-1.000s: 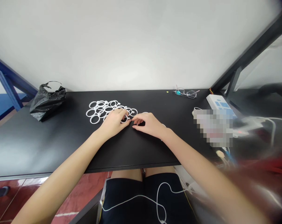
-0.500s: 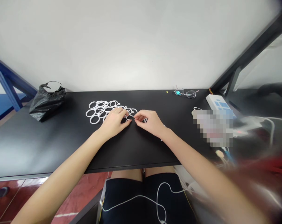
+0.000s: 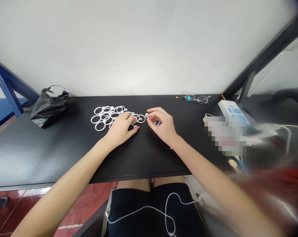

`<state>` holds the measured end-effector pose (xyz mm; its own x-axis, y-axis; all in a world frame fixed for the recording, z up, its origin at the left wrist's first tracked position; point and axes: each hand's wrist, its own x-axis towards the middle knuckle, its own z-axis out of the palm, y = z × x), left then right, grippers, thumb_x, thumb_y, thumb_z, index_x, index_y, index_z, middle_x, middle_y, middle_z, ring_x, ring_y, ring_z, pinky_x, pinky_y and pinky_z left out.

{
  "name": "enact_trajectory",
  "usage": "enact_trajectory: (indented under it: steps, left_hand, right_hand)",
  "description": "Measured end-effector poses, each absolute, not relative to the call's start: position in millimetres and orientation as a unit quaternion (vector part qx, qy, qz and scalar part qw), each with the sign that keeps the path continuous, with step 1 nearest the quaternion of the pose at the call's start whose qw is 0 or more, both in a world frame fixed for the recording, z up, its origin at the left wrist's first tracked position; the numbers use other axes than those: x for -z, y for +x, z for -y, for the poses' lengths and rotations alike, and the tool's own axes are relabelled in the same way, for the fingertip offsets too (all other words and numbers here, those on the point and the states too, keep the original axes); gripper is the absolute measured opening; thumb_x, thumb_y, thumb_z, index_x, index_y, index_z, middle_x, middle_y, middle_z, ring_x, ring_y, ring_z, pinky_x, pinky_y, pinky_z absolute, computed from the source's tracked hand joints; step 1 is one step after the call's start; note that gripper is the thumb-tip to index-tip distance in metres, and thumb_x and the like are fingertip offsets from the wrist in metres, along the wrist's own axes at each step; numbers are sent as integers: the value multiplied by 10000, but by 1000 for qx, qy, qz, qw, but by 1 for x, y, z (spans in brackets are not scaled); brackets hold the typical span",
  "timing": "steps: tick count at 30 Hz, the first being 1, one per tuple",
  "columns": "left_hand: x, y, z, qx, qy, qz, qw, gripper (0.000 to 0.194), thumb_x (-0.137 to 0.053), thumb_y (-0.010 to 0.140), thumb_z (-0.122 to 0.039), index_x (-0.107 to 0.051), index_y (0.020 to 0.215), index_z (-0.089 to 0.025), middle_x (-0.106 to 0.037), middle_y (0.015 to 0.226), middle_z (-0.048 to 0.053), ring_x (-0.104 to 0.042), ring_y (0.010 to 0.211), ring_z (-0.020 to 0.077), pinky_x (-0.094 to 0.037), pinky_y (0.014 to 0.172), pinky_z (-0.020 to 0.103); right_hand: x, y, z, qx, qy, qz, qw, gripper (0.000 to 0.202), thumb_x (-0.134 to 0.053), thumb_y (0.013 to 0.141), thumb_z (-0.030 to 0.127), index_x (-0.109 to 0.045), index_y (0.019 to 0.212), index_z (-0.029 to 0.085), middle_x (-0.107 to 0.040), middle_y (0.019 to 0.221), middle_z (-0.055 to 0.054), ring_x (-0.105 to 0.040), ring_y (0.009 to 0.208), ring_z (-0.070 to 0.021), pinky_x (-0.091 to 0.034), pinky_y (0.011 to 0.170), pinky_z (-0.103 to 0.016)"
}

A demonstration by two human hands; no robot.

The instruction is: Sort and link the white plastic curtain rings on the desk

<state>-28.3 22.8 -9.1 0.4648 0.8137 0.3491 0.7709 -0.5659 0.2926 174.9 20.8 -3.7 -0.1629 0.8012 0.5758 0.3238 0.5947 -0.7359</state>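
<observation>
A heap of white plastic rings (image 3: 100, 126), with small eyelets like curtain rings, lies on the black table (image 3: 144, 158). My left hand (image 3: 121, 126) rests over the heap's right part, palm down, its curved fingers apart from the thumb and hiding several rings. To its right, my right hand (image 3: 162, 123) is pinched round a white ring (image 3: 159, 123). Most of that ring is hidden by the fingers; a small white eyelet (image 3: 146, 115) shows at the fingertips. One loose-looking ring (image 3: 140, 118) lies between the hands at the heap's edge.
A crumpled black plastic bag (image 3: 51, 107) stands at the left. Eyeglasses (image 3: 196, 98) lie by the wall, with a white and blue box (image 3: 231, 110) and cables to their right. A small white piece (image 3: 171, 147) is beside my right wrist. A white cable (image 3: 146, 207) crosses my lap.
My right hand has moved slightly up and to the right, away from my left hand, and its fingers have spread a little. My left hand has stayed on the heap.
</observation>
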Motion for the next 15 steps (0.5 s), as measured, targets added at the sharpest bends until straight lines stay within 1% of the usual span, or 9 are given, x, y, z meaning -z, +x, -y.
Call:
enact_trajectory:
  steps: [5, 8, 10, 12, 15]
  left_hand:
    - [4, -23, -18, -271, 859, -433, 43, 188, -556, 898, -332, -559, 1017, -186, -580, 979, 79, -549, 943, 245, -450, 863, 387]
    - [2, -18, -14, -304, 859, -410, 39, 243, -535, 923, -320, -522, 1120, -180, -590, 1041, 91, -548, 989, 238, -443, 896, 380]
    - [1, -16, -12, -320, 859, -398, 38, 271, -535, 926, -309, -502, 1161, -178, -594, 1050, 93, -550, 992, 233, -444, 894, 375]
    - [2, -15, -11, -327, 862, -384, 43, 227, -528, 933, -286, -514, 1133, -179, -607, 1003, 79, -563, 943, 217, -445, 867, 361]
    - [3, -15, -11, -327, 872, -361, 50, 101, -478, 955, -222, -552, 1007, -179, -625, 910, 54, -571, 858, 189, -436, 824, 341]
  right_hand:
    - [2, 176, -20, -190, -374, 722, 550, 116, -561, 859, 179, -665, 820, 211, -680, 1035, -79, -644, 751, -158, -558, 693, -321]
    - [2, 176, -20, -192, -365, 722, 555, 143, -545, 875, 180, -663, 805, 220, -706, 979, -67, -667, 825, -175, -562, 703, -314]
    - [4, 175, -20, -204, -356, 721, 559, 136, -555, 876, 187, -660, 796, 220, -717, 968, -60, -679, 836, -175, -565, 695, -309]
    - [5, 174, -20, -216, -344, 717, 567, 118, -574, 868, 189, -661, 794, 216, -727, 956, -53, -688, 825, -173, -565, 683, -303]
    - [7, 173, -20, -225, -331, 713, 576, 99, -594, 850, 174, -666, 792, 209, -739, 914, -44, -693, 786, -166, -555, 653, -292]
